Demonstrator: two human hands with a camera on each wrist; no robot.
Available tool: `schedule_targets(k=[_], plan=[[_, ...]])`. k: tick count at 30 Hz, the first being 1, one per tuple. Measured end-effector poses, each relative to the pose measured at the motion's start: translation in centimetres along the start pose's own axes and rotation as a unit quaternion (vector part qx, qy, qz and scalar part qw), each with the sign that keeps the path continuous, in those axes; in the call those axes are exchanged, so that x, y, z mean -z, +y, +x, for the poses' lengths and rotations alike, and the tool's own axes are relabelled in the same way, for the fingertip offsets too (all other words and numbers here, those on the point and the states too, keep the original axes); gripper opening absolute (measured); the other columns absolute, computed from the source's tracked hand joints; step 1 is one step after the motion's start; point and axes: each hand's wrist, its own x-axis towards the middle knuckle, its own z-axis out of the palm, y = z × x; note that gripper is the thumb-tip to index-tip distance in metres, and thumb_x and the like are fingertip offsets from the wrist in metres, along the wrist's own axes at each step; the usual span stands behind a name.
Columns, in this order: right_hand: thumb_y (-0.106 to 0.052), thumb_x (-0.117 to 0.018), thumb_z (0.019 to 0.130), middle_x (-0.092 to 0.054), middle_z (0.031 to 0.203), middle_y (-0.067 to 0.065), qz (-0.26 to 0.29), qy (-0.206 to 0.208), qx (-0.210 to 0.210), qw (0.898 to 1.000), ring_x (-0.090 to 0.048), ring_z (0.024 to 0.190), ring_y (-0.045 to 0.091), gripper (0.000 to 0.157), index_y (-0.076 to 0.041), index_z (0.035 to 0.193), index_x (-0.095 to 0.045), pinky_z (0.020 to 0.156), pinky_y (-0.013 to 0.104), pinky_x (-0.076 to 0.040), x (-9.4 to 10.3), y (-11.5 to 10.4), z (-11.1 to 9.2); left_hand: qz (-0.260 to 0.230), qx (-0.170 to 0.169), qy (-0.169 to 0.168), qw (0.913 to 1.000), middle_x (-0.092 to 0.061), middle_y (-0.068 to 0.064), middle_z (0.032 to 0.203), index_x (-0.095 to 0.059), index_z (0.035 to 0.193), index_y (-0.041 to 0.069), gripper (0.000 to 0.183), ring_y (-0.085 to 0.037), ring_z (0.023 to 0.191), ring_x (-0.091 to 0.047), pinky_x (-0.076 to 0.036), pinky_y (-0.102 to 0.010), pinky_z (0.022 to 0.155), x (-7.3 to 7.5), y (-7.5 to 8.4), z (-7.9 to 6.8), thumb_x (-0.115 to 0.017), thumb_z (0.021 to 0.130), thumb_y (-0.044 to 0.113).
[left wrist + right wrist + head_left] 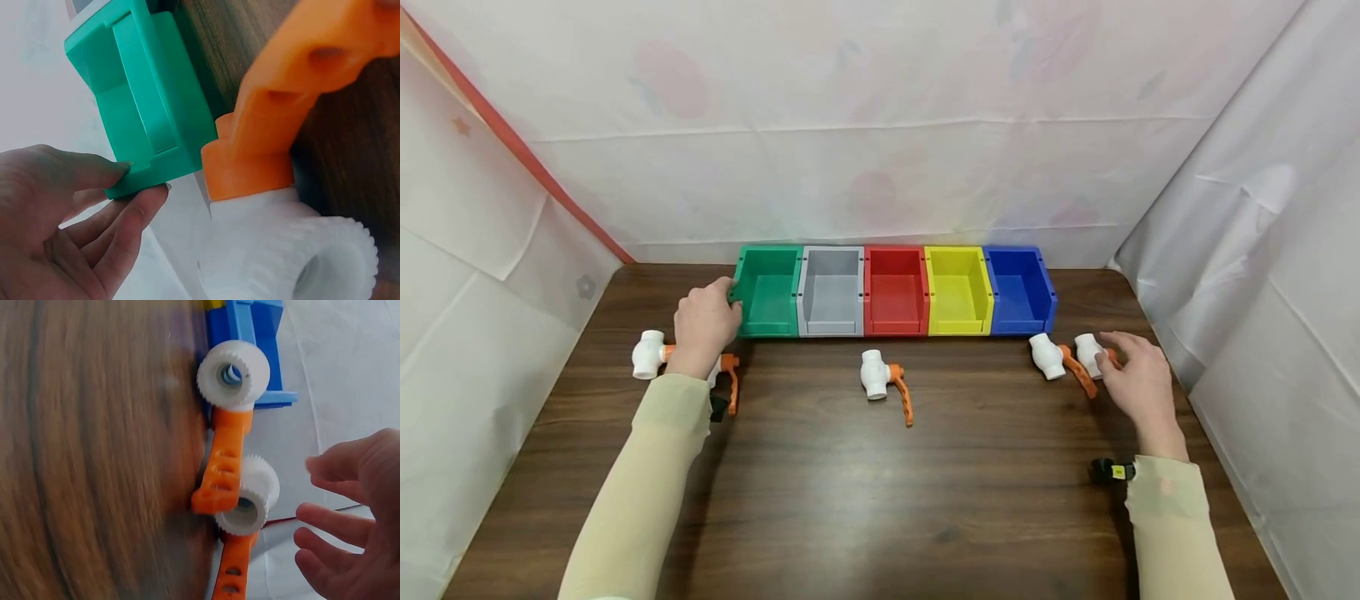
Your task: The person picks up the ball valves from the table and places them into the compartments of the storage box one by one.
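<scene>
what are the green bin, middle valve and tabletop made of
Green bin: probably moulded plastic, satin; even colour and crisp edges. Middle valve: likely plastic, smooth and fairly matt, its white and orange both even. Tabletop: wood or wood-look laminate, dark grain with a soft sheen; which is unclear.

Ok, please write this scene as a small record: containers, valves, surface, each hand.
Containers, left to right: green open plastic bin, grey bin, red bin, yellow bin, blue bin
Valves: five white valves with orange handles; two left, one centre, two right
Surface: brown woodgrain table
Left hand: pinches the green bin's left edge
Right hand: beside rightmost valve, holding nothing
</scene>
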Motion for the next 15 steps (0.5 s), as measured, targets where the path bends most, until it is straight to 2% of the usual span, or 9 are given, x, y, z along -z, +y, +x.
schedule_targets(k=[5,9,15], plan=[[-0.004,-0.068,0.090,-0.049,0.135,0.036,-0.014,-0.073,0.026,0.997,-0.039,0.122,0.058,0.045,0.007,0.132,-0.057,0.101,0.067,-0.028,0.2,0.6,0.4,-0.001,0.008,-0.012,0.9999,-0.062,-0.032,0.120,-0.048,0.146,0.002,0.049,-0.048,0.079,-0.061,-0.051,-0.057,0.066,0.1,0.0,0.1,-0.058,0.099,0.015],[-0.001,-0.070,0.087,-0.047,0.137,0.038,-0.011,-0.124,0.056,0.991,-0.036,0.127,0.059,0.051,0.008,0.134,-0.054,0.103,0.068,-0.025,0.6,0.7,0.9,0.003,0.006,-0.014,0.9999,-0.062,-0.032,0.121,-0.048,0.147,0.003,0.051,-0.043,0.073,-0.060,-0.051,-0.052,0.059,0.2,0.0,0.1,-0.058,0.099,0.014],[0.001,-0.071,0.085,-0.044,0.138,0.041,-0.018,-0.186,0.088,0.978,-0.033,0.129,0.060,0.051,0.008,0.133,-0.055,0.106,0.067,-0.021,0.9,1.1,1.5,0.010,0.010,-0.014,0.9998,-0.066,-0.030,0.108,-0.049,0.147,0.006,0.050,-0.036,0.059,-0.055,-0.045,-0.043,0.048,0.3,0.1,0.0,-0.058,0.099,0.016]])
